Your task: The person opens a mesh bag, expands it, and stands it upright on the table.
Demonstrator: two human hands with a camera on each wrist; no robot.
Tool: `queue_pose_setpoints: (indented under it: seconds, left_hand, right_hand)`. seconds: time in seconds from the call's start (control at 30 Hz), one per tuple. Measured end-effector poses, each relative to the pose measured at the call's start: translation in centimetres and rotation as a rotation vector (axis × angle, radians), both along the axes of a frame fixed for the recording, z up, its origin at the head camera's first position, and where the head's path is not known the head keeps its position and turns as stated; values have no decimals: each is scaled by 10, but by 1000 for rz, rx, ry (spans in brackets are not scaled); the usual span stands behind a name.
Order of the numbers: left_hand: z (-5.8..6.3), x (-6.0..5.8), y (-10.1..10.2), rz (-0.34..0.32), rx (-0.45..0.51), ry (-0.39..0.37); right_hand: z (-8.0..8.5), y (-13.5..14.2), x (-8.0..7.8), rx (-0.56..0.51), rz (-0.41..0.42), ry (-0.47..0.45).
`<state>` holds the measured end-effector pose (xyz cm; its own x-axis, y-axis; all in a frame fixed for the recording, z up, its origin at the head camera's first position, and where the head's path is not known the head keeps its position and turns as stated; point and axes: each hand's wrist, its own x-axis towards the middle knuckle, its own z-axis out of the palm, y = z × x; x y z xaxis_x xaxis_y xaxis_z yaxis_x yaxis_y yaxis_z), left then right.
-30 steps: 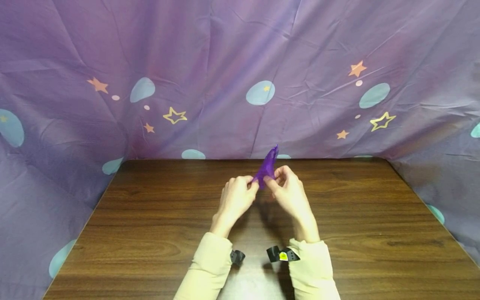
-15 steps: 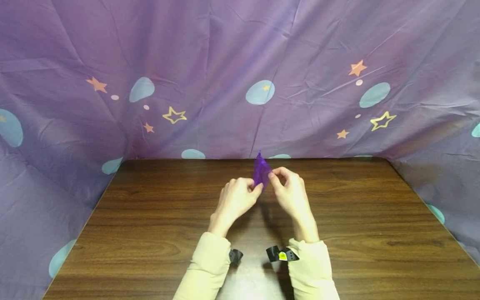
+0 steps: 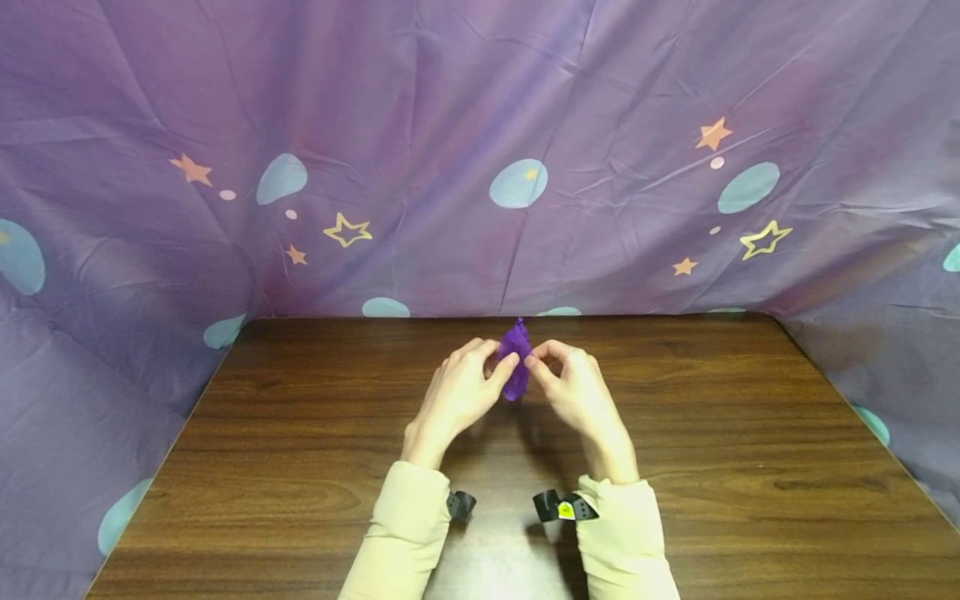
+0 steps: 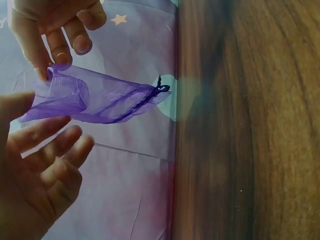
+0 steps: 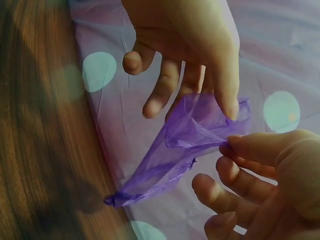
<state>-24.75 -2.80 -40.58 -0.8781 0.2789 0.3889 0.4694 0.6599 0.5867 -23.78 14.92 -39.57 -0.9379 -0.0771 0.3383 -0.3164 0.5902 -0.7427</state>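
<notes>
A sheer purple organza bag (image 3: 515,375) hangs above the table between the two hands, narrowing to a pointed end (image 4: 161,89) with a dark twisted tip. My left hand (image 3: 461,392) pinches one side of its wide end between thumb and fingers. In the right wrist view the left thumb lies over the fabric (image 5: 200,120), which partly covers the fingers behind. My right hand (image 3: 581,387) pinches the opposite edge with thumb and forefinger, its other fingers loosely bent. The fabric looks folded back near the wide end (image 4: 65,92), and inside it I see nothing.
A dark wood-grain table (image 3: 300,442) lies under both hands. Behind it and at both sides hangs a purple cloth (image 3: 450,100) printed with stars and blue ovals. Black wrist cameras (image 3: 547,506) sit at the cream sleeves (image 3: 622,533).
The bag's tip has swung left and come lower, and the bag now hangs more upright, with its lower end dropping below the fingers. My left hand has shifted slightly left.
</notes>
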Motion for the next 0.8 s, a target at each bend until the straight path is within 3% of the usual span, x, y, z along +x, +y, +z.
queue_pose_setpoints:
  seconds: [0.27, 0.4, 0.6, 0.8]
  left_hand:
    - [0, -3, -1, -69, 65, -23]
    - [0, -3, -1, -53, 47, 19]
    - [0, -3, 0, -45, 22, 77]
    - [2, -3, 1, -37, 12, 104]
  right_hand:
    - [0, 0, 0, -12, 22, -28]
    - [-1, 1, 0, -9, -1, -22]
    - [1, -1, 2, -89, 24, -75]
    - [2, -2, 1, -27, -24, -2]
